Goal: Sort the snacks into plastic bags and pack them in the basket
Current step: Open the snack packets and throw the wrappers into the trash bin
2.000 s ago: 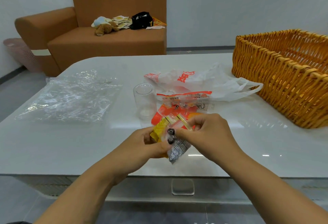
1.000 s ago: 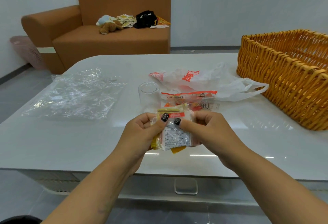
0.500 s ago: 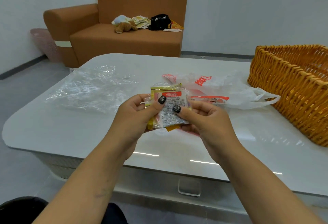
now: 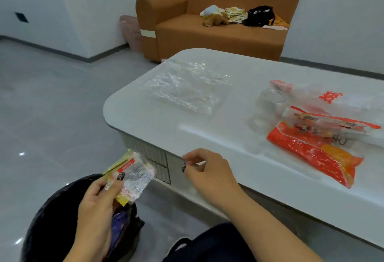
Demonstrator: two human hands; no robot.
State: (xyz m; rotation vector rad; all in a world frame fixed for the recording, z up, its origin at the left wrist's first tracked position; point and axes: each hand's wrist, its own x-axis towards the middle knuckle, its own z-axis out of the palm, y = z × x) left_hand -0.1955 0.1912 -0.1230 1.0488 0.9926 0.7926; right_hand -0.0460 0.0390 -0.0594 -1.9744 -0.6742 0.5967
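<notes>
Head view: the left hand (image 4: 97, 201) grips a small stack of snack packets (image 4: 129, 176), thumb pressed across the printed wrapper, held off the tabletop's (image 4: 239, 149) near corner and above a black-lined bin (image 4: 52, 220) on the floor. The right hand (image 4: 209, 173) hangs at the tabletop's edge, thumb and forefinger pinched together on something tiny; what it is, I cannot tell. On the tabletop, a clear plastic bag (image 4: 187, 87) lies flat and crinkled towards the far left corner. Over to the right, a clear glass (image 4: 268, 108) stands, and just beside it an orange-red snack bag (image 4: 315, 149) lies near the front edge, with another red-trimmed packet (image 4: 328, 123) resting on its far end. Behind those, a white carrier bag (image 4: 336, 97) with red print lies slumped. In the background, a brown sofa (image 4: 218, 31) stands against the wall, a soft toy (image 4: 215, 17) and a black bag (image 4: 258, 15) on its seat, and a pink bin (image 4: 131, 32) beside its arm.
</notes>
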